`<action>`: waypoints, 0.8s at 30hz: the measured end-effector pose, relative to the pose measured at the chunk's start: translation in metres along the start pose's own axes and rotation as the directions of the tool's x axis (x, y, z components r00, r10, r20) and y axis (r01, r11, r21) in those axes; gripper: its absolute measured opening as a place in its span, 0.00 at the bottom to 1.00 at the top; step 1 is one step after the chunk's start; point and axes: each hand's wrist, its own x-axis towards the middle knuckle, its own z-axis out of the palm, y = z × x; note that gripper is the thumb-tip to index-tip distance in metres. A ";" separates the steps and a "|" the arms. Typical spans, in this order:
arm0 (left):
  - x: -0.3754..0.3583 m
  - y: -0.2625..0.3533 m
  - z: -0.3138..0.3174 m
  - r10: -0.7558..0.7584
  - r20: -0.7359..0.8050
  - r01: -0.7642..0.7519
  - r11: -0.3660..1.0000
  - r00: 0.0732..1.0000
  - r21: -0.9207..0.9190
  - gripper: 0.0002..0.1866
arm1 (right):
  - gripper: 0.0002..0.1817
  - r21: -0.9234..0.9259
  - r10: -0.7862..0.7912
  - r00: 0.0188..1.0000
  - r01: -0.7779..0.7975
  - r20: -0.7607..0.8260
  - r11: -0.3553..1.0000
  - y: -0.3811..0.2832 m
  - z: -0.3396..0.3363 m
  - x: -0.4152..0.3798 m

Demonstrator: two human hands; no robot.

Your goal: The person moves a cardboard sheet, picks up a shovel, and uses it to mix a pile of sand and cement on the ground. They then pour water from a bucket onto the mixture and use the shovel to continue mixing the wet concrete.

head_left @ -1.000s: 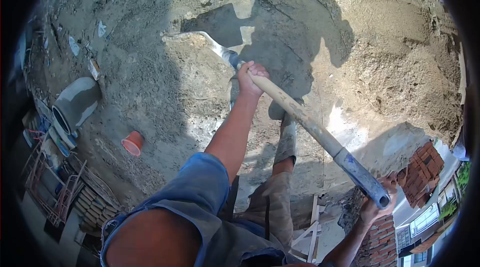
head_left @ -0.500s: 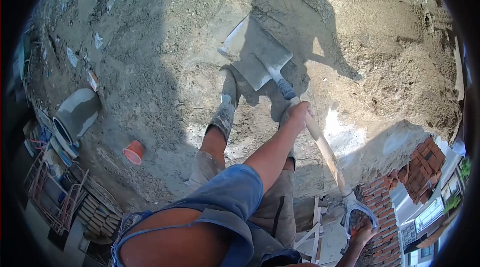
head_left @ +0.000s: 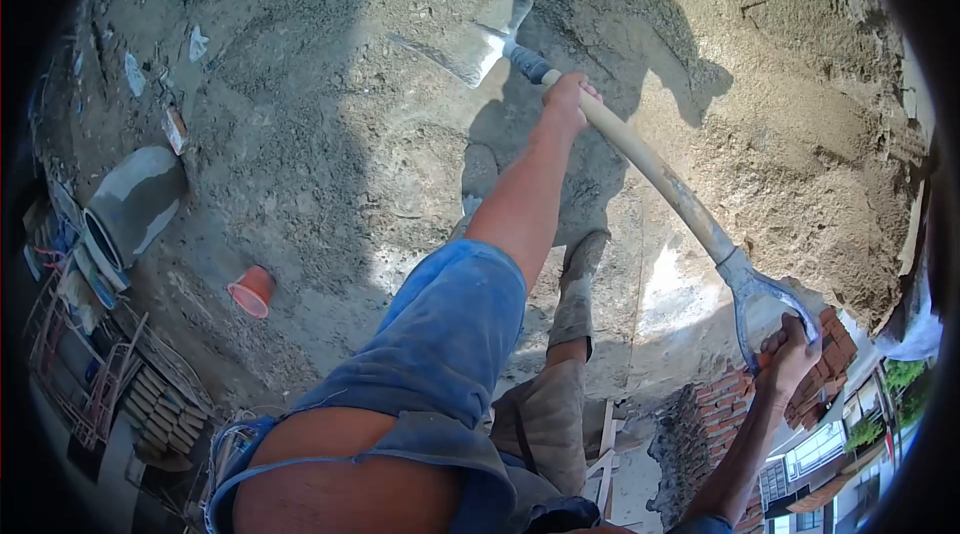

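Observation:
A shovel (head_left: pixel 655 172) with a wooden shaft reaches diagonally across the head view. My left hand (head_left: pixel 568 99) is wrapped round the shaft just behind the dark metal socket. At the other end, my right hand (head_left: pixel 788 352) grips the D-shaped handle. The shovel blade (head_left: pixel 495 52) lies out ahead of my boots, at the wet grey mix (head_left: pixel 420 9); mix covers much of it, so its outline is only partly visible. One boot (head_left: pixel 582 269) stands below the shaft, and my left arm partly hides the other.
An orange bucket (head_left: pixel 252 291) lies tipped over at left, with a large grey container (head_left: pixel 135 204) on its side beyond it. Stacked bricks (head_left: pixel 825 369) are at lower right. A heap of mix (head_left: pixel 800 164) rises on the right. Wooden pieces (head_left: pixel 605 454) stand behind me.
The shovel has pushed forward and left, its blade now partly covered by mix. Both hands have moved forward with it, the right one also outward. My feet have shifted in view.

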 end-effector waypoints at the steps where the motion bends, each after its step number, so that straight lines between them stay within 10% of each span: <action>1: -0.003 0.001 -0.006 -0.008 0.058 0.010 0.999 0.998 -0.031 0.08 | 0.04 -0.023 0.023 0.999 -0.023 -0.029 0.999 -0.007 0.002 -0.014; 5: -0.046 -0.001 -0.059 0.047 0.240 0.006 0.977 0.970 -0.212 0.09 | 0.06 -0.010 -0.212 0.974 0.214 0.077 0.977 0.039 -0.039 -0.021; 7: -0.093 -0.004 -0.094 0.098 0.338 0.031 0.933 0.936 -0.358 0.11 | 0.09 -0.085 -0.755 0.643 0.766 0.130 0.637 0.072 -0.063 -0.003; 10: -0.136 -0.021 -0.157 0.214 0.473 0.029 0.889 0.855 -0.456 0.12 | 0.10 -0.001 -0.832 0.510 0.853 0.219 0.523 0.077 -0.078 -0.012; 12: -0.154 -0.046 -0.172 0.174 0.401 -0.006 0.921 0.899 -0.389 0.12 | 0.12 -0.118 -0.783 0.562 0.826 0.269 0.552 0.111 -0.112 -0.003; 14: -0.158 -0.068 -0.167 0.089 0.253 -0.013 0.958 0.964 -0.288 0.12 | 0.12 0.045 -0.469 0.860 0.470 0.203 0.881 0.140 -0.139 -0.002; 17: -0.145 -0.127 -0.139 -0.052 0.093 0.065 0.988 0.994 -0.143 0.09 | 0.10 0.022 -0.108 0.985 0.106 0.135 0.994 0.168 -0.192 -0.016; 24: -0.074 -0.221 -0.072 -0.300 -0.053 0.303 0.949 0.953 0.081 0.08 | 0.05 -0.009 0.292 0.908 -0.309 -0.300 0.951 0.132 -0.224 -0.031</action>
